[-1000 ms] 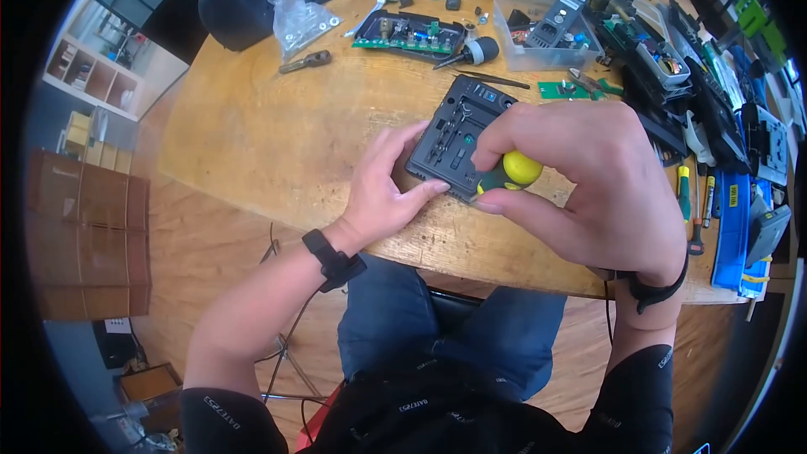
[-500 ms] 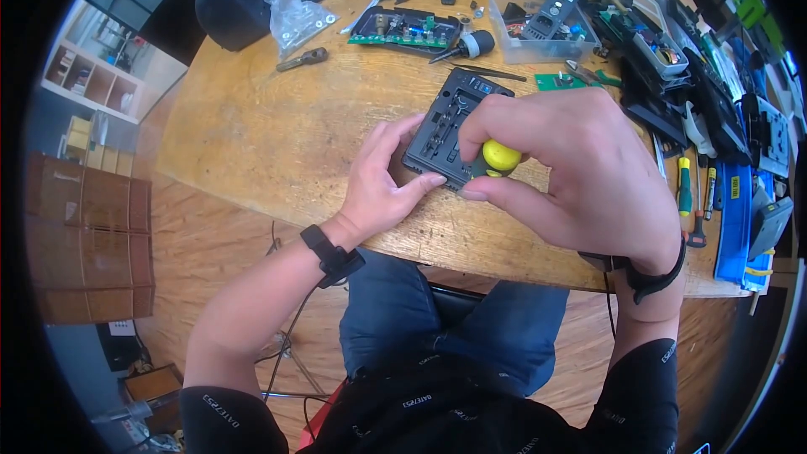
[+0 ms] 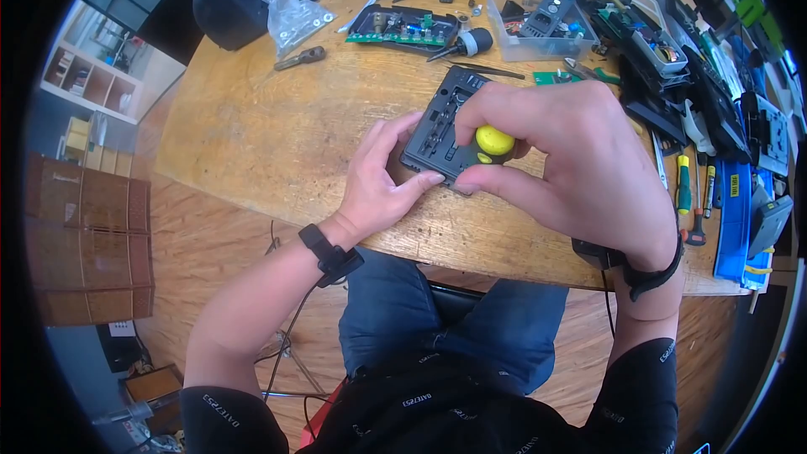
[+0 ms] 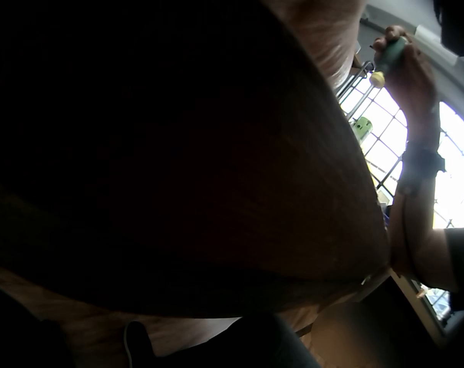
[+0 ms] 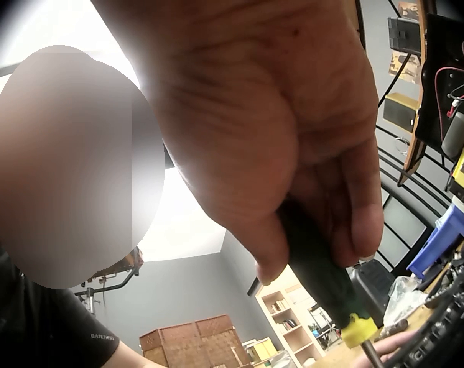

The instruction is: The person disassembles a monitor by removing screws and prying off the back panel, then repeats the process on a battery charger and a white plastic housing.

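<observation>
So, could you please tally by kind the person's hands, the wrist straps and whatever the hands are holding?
Hands: 2, left hand and right hand
Wrist straps: 2, left strap and right strap
Black housing, in the left hand's grip: 1
Green-and-yellow screwdriver, in the right hand's grip: 1
Total: 6
</observation>
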`<state>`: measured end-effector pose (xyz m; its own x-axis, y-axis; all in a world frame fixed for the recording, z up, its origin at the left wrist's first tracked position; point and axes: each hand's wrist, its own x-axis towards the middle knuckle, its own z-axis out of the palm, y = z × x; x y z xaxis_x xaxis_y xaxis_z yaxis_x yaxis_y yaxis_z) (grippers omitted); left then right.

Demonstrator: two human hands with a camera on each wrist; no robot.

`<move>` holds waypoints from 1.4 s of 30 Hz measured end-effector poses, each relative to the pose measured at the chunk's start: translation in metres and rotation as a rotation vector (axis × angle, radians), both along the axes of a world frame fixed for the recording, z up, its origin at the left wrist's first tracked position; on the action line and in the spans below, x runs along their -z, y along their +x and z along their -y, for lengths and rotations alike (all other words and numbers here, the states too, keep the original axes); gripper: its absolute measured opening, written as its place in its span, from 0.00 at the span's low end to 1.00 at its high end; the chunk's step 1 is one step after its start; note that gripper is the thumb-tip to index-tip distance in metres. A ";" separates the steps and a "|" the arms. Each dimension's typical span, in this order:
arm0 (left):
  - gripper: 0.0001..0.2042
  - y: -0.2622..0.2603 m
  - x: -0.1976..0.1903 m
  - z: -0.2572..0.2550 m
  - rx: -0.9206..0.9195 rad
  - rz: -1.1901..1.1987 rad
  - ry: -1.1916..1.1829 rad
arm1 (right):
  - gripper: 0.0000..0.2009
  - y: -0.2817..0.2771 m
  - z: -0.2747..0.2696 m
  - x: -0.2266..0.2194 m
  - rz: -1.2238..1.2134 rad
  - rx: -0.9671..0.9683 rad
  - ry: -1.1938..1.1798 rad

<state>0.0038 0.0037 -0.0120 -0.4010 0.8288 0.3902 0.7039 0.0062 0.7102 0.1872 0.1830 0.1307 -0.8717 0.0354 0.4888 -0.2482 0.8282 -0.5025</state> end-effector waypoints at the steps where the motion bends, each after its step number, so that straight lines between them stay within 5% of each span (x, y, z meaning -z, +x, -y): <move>1: 0.38 0.000 -0.002 0.000 -0.005 -0.006 -0.008 | 0.16 0.000 0.000 0.000 0.023 0.021 -0.016; 21: 0.39 -0.004 0.010 0.000 0.021 0.021 0.001 | 0.21 0.000 -0.005 -0.001 0.022 -0.105 0.028; 26: 0.39 -0.003 0.010 0.000 0.011 0.016 0.023 | 0.17 -0.011 0.000 0.009 -0.142 -0.161 0.011; 29: 0.38 -0.005 0.008 0.000 0.002 -0.025 -0.019 | 0.14 -0.009 0.005 0.006 0.002 -0.020 0.073; 35: 0.38 -0.001 0.014 0.002 0.007 0.172 -0.005 | 0.11 -0.012 0.007 0.006 -0.114 -0.202 -0.059; 38: 0.38 -0.001 0.009 0.000 0.008 0.157 -0.033 | 0.11 -0.007 0.009 0.004 0.002 -0.060 0.036; 42: 0.38 -0.002 0.013 0.000 0.004 0.066 0.001 | 0.10 -0.009 0.010 0.005 -0.025 -0.104 -0.021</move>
<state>0.0015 0.0036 -0.0246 -0.4221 0.8304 0.3636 0.6559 0.0028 0.7549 0.1783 0.1726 0.1253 -0.8587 -0.0444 0.5105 -0.3449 0.7869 -0.5117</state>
